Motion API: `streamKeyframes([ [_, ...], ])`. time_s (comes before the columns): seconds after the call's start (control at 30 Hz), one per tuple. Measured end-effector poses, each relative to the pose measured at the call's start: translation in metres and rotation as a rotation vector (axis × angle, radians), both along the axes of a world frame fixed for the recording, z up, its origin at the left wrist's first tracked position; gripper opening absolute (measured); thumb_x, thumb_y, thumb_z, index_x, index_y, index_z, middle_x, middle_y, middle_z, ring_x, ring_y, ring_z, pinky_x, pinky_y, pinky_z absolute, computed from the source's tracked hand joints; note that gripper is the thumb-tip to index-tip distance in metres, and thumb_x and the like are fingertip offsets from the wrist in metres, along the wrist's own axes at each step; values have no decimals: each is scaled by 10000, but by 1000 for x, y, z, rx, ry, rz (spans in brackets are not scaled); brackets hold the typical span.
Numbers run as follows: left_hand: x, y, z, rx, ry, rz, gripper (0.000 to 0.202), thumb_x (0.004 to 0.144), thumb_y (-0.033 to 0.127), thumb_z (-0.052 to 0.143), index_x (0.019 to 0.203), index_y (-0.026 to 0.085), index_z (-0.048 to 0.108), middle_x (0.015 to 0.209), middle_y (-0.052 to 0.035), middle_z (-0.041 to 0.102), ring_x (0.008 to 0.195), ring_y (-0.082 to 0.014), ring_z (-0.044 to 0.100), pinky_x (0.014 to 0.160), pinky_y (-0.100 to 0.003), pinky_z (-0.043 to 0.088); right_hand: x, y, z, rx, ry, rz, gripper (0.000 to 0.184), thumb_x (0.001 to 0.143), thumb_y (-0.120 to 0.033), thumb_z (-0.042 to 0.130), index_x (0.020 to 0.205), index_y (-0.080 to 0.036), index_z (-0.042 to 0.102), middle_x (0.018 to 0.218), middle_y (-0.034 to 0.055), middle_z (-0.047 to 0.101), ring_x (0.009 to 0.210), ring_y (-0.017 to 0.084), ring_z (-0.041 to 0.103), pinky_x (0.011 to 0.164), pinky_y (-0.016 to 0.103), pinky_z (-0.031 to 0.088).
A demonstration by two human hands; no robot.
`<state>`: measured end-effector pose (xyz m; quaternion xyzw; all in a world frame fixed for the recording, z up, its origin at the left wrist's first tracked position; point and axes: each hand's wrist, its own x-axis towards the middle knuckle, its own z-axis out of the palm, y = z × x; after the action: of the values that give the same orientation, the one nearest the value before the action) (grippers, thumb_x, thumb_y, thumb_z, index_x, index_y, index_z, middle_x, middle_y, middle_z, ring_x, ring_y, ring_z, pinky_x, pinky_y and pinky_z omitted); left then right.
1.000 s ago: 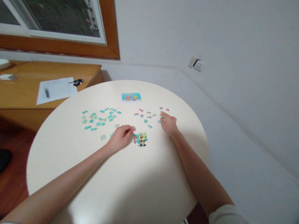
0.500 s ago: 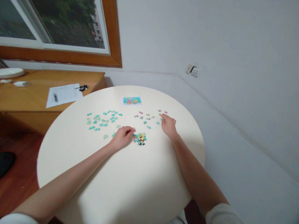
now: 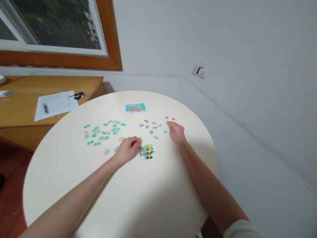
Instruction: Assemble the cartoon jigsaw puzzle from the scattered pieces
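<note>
My left hand (image 3: 127, 148) rests on the white table beside a small joined part of a jigsaw puzzle (image 3: 148, 151), which shows a yellow cartoon figure. Its fingers are curled in, and whatever they may hold is hidden. Farther right, my right hand (image 3: 177, 133) reaches forward with its fingers together, the tips on a small yellow-green puzzle piece (image 3: 166, 122). Around that hand lie loose pink puzzle pieces (image 3: 173, 119) and a teal puzzle piece (image 3: 165, 132). Many teal and pale green puzzle pieces (image 3: 106, 138) are spread left of my left hand.
At the back of the round table (image 3: 138, 198) lies a teal picture card (image 3: 135, 107) with cartoon figures. A wooden desk (image 3: 22, 115) at the left bears a paper sheet (image 3: 55, 104) and a bunch of keys (image 3: 79, 95). A wall (image 3: 247, 99) borders the right side.
The camera has turned slightly right, so the desk and the pieces appear farther left. Both hands stay in nearly the same places on the table.
</note>
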<state>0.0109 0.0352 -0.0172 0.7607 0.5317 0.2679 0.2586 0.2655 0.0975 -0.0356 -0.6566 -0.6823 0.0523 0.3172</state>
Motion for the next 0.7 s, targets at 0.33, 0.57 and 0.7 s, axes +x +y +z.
streamKeyframes([
  [0.33, 1, -8, 9, -13, -108, 9, 254, 789, 230, 370, 773, 172, 617, 517, 28, 525, 476, -124, 447, 502, -243, 354, 9, 6, -3, -19, -8, 48, 418, 790, -83, 370, 1013, -194, 705, 1182, 60, 680, 1142, 188, 599, 1046, 411, 409],
  [0.57, 1, -21, 20, 70, -149, 96, 287, 855, 277, 330, 958, 189, 583, 603, 9, 629, 572, -151, 539, 635, -281, 432, 8, 3, 1, -14, -21, 74, 404, 788, -74, 379, 1005, -174, 705, 1165, 69, 687, 1133, 178, 607, 1038, 368, 428],
  [0.7, 0, -24, 23, 147, -95, 14, 228, 866, 250, 319, 887, 212, 543, 671, -11, 687, 716, -183, 590, 798, -327, 429, 9, 3, 1, -1, -29, 88, 385, 788, -81, 387, 972, -171, 713, 1139, 72, 698, 1112, 173, 619, 1033, 349, 433],
])
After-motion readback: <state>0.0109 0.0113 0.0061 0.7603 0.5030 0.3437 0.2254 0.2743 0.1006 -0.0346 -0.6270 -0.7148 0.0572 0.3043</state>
